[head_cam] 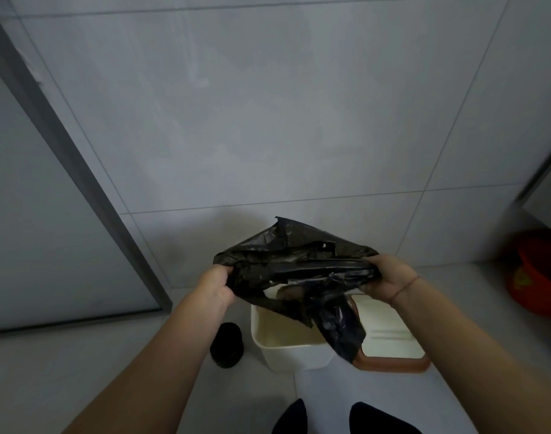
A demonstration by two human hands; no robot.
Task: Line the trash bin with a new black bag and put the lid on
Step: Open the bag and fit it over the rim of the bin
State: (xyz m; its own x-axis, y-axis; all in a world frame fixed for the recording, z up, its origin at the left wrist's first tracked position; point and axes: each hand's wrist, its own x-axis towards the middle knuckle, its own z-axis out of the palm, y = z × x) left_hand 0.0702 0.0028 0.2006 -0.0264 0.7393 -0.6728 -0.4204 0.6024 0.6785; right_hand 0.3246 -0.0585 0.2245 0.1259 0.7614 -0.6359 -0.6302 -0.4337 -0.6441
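A crumpled black bag [299, 264] is stretched between my hands above the cream trash bin [286, 352], which stands open on the floor. My left hand [216, 285] grips the bag's left edge and my right hand [388, 277] grips its right edge. A tail of the bag hangs down over the bin's right rim. The lid [390, 343], cream on top with a brown rim, lies flat on the floor right beside the bin.
A black roll of bags [226, 345] lies on the floor left of the bin. A red basin [537, 274] sits at the right edge. A tiled wall stands behind the bin, a grey door frame [80, 170] to the left. My dark shoes [340, 418] are below.
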